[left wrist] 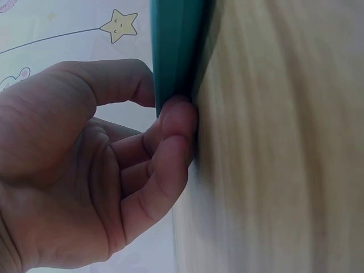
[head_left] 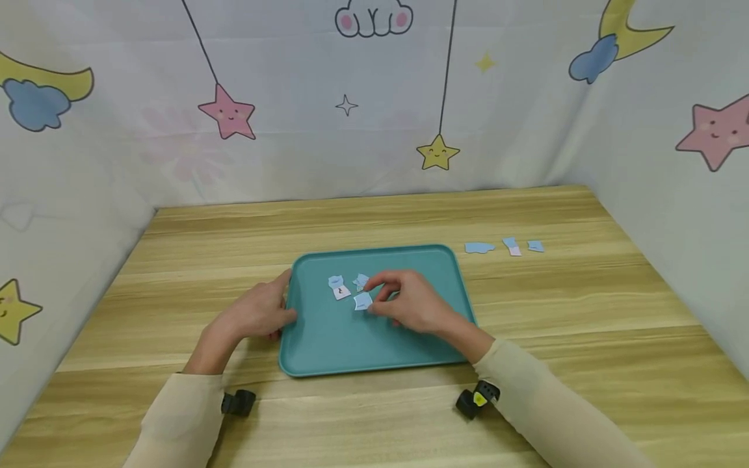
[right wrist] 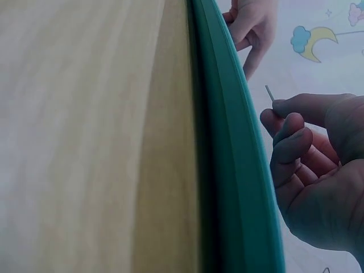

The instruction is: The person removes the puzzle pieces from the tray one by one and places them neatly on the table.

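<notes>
A teal tray (head_left: 328,348) lies on the wooden table. My left hand (head_left: 257,312) grips its left rim, thumb on the upper side and curled fingers against the underside, as the left wrist view shows. Over the tray, my right hand (head_left: 412,304) pinches a small light-blue puzzle piece (head_left: 362,301) between thumb and index finger. That piece shows edge-on as a thin strip in the right wrist view. Beside it on the tray are a blue-and-white puzzle piece (head_left: 339,287) and another light-blue piece (head_left: 359,281), partly hidden by my right fingers.
To the right of the tray, a wide blue piece (head_left: 479,247), a blue-and-pink piece (head_left: 512,247) and a small blue piece (head_left: 535,246) lie in a row on the table (head_left: 585,312). A patterned white curtain (head_left: 351,149) hangs behind and at both sides.
</notes>
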Available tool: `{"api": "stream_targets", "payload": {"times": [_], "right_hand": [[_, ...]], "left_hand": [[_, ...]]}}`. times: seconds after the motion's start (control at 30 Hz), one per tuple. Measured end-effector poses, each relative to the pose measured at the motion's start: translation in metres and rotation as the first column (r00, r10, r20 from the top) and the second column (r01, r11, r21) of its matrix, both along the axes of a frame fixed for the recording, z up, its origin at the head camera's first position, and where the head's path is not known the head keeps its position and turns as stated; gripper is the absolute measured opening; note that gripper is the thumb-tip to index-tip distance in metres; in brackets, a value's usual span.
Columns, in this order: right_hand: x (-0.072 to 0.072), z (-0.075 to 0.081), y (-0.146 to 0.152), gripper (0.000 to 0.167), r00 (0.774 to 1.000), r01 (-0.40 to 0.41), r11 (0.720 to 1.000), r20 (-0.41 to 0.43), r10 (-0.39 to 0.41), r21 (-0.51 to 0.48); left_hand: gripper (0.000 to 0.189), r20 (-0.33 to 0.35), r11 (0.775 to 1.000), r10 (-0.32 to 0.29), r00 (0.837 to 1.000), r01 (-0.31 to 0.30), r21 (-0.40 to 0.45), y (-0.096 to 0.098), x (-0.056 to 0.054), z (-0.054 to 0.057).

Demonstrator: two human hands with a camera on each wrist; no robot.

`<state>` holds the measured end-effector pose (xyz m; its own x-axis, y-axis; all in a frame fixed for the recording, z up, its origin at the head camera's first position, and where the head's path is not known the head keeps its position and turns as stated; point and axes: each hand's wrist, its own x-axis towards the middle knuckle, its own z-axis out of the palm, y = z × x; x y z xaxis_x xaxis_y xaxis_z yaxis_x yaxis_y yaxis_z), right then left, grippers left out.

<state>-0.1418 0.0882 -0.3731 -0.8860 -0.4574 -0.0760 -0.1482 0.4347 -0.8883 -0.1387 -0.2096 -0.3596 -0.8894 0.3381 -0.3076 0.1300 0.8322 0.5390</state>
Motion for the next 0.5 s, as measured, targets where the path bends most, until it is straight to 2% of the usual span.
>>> {"api": "stream_targets", "payload": {"times": [0.5], "right_hand": [[-0.004, 0.007, 0.026, 0.029, 0.998, 0.064, 0.995, 0.030, -0.062, -0.081]], "left_hand": [[0.090, 0.001, 1.000, 0.000, 1.000, 0.000, 0.001, 0.000, 0.000, -0.001]]}}
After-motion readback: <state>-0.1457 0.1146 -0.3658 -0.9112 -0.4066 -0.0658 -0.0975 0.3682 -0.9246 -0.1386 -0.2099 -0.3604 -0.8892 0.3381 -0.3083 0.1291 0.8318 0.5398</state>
